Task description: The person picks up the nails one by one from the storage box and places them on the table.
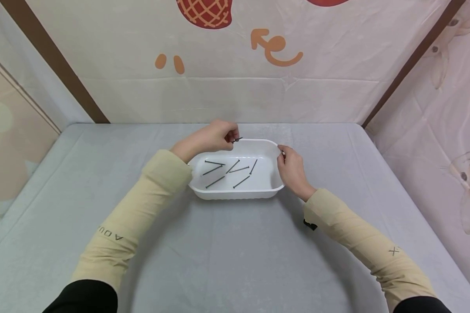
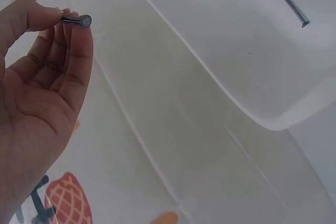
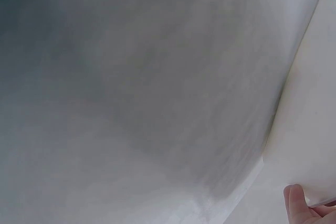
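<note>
A white rectangular tray with rounded corners stands on the table, and several dark metal nails lie scattered on its bottom. My left hand is over the tray's far rim and pinches one nail between thumb and fingertips; in the left wrist view its round head points outward. At the tray's right end my right hand grips the rim with thumb and fingers. Only a few fingertips of the right hand show in the right wrist view, at the tray's side.
A grey-white cloth covers the table. Behind it hangs a pale printed curtain, with more printed fabric at the right side. Brown strips run down the backdrop.
</note>
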`<action>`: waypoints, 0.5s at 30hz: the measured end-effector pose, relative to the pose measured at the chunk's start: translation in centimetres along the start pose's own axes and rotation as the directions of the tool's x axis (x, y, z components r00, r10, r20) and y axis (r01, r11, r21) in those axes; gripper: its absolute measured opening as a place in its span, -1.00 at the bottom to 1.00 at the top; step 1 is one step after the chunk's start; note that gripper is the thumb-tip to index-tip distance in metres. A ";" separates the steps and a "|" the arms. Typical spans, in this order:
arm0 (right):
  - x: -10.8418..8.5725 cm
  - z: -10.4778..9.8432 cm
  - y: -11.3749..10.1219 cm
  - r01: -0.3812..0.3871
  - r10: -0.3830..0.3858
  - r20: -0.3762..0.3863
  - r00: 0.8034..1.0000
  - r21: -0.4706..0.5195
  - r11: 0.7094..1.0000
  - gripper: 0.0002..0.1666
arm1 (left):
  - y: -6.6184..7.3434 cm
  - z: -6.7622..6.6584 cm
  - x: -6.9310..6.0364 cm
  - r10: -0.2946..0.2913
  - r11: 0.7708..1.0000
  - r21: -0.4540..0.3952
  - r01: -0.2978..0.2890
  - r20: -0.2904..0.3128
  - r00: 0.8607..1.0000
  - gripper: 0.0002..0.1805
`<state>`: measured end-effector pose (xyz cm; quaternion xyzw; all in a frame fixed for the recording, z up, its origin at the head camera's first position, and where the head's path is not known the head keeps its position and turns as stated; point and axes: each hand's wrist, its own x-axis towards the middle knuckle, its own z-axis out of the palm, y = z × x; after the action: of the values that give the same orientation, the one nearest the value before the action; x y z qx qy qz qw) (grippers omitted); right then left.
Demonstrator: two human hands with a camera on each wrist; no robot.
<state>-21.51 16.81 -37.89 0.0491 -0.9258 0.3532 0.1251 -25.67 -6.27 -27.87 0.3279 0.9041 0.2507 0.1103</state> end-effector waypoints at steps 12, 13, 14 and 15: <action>-0.1 -0.1 -0.1 -0.004 0.004 0.010 1.000 0.000 1.000 -0.56 | -0.6 -0.3 -0.9 -0.006 1.000 -0.023 0.005 -0.072 0.997 -0.86; -0.1 -0.1 -0.1 -0.006 0.006 0.011 1.000 -0.001 1.000 -0.56 | -0.7 -0.3 -1.0 -0.003 1.000 -0.025 0.001 -0.079 0.997 -0.86; -0.1 -0.1 -0.1 -0.007 0.007 0.012 1.000 -0.001 1.000 -0.56 | -0.8 -0.3 -1.1 -0.002 1.000 -0.031 0.000 -0.084 0.996 -0.86; -0.1 -0.1 -0.1 -0.009 0.009 0.013 1.000 0.000 1.000 -0.56 | -0.8 -0.3 -1.2 -0.003 0.999 -0.036 0.000 -0.089 0.996 -0.85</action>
<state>-21.39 16.79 -37.78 0.0470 -0.9268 0.3534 0.1177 -25.30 -7.73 -27.97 0.3137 0.9037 0.2812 0.0758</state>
